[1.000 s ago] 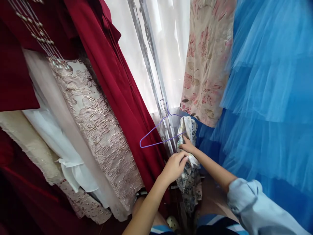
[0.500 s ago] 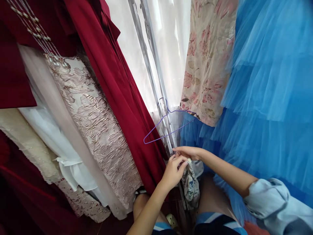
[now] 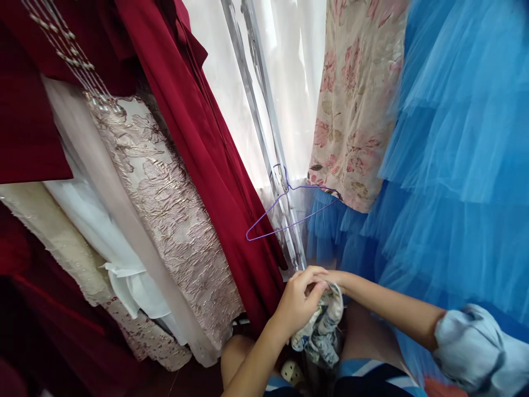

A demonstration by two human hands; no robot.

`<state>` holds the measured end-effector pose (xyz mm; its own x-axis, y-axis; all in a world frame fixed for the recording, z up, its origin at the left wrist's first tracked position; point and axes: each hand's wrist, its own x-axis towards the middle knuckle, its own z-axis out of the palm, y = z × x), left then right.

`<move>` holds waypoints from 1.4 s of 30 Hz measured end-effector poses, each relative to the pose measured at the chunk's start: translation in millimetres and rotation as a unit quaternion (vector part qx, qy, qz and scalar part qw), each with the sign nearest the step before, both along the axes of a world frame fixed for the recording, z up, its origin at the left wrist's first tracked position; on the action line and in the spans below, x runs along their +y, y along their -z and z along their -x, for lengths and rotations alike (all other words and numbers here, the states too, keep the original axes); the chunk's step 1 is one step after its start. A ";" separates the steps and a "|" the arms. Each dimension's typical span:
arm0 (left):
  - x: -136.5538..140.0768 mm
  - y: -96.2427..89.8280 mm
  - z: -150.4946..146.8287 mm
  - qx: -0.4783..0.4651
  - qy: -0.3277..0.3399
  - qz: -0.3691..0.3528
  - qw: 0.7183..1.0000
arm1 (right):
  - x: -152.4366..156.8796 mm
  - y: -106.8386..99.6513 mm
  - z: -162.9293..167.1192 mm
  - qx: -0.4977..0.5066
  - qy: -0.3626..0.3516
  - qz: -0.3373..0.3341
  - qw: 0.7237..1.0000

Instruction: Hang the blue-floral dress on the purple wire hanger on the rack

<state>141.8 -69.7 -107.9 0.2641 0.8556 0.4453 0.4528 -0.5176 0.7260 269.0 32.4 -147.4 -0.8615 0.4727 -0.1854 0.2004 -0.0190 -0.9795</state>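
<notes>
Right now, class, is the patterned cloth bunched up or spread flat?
Bunched up: the patterned cloth shows crumpled, overlapping folds beneath the left hand.

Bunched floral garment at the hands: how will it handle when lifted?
Likely floppy: the floral garment is crumpled into soft folds below the left hand. Probably light, since the fabric looks thin. Unlikely to roll, given those loose folds.

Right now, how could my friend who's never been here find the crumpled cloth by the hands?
Start at the big blue ruffled dress on the right and follow the right forearm across to the left hand. Just below that hand is the patterned cloth. Unlike the pink-flowered garment hanging above, it is crumpled into a bundle, with bluish marks on white.
</notes>
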 end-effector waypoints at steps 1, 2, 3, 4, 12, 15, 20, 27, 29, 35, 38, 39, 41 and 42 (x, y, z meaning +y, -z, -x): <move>-0.9 -3.3 6.7 -0.004 -0.010 -0.026 1.000 | -4.3 -1.9 2.8 0.013 0.012 0.009 1.000; -0.7 -6.4 14.8 -0.009 -0.023 -0.046 0.999 | -7.2 -4.8 5.0 0.021 0.023 0.026 0.999; 0.3 -8.7 23.7 -0.015 -0.028 -0.048 0.998 | -9.0 -9.0 6.3 0.026 0.031 0.046 0.998; 1.9 -9.7 32.9 -0.024 -0.018 -0.025 0.999 | -9.7 -14.4 6.6 0.030 0.034 0.062 0.997; 3.2 14.7 76.6 -0.047 0.088 0.230 0.968 | 0.2 -80.7 -29.2 0.076 -0.022 0.057 0.995; 0.3 10.2 92.2 0.022 -0.005 0.158 0.987 | 6.8 -93.8 -47.4 0.048 -0.037 -0.050 0.997; 12.3 -19.0 144.1 0.164 -0.142 0.023 0.976 | 30.1 -92.5 -55.7 -0.018 0.192 -0.361 0.913; 60.7 -74.1 190.6 0.217 -0.281 -0.130 0.926 | 86.6 -79.0 -29.6 -0.105 0.300 -0.452 0.833; 75.5 -81.8 188.8 0.208 -0.304 -0.134 0.920 | 92.2 -73.1 -20.1 -0.116 0.311 -0.452 0.828; 108.6 -91.2 154.2 0.151 -0.316 -0.156 0.924 | 60.6 -52.6 1.7 -0.129 0.312 -0.471 0.815; 115.0 -95.1 144.4 0.122 -0.313 -0.157 0.929 | 43.9 -52.8 -0.5 -0.127 0.301 -0.479 0.815; 115.6 -95.4 146.2 0.111 -0.323 -0.155 0.927 | 40.9 -54.9 -3.8 -0.127 0.298 -0.481 0.815; 114.7 -93.2 156.7 0.091 -0.348 -0.140 0.922 | 37.9 -60.3 -12.0 -0.128 0.294 -0.482 0.815; 113.5 -90.8 164.1 0.084 -0.358 -0.131 0.921 | 37.3 -62.9 -15.9 -0.128 0.292 -0.482 0.816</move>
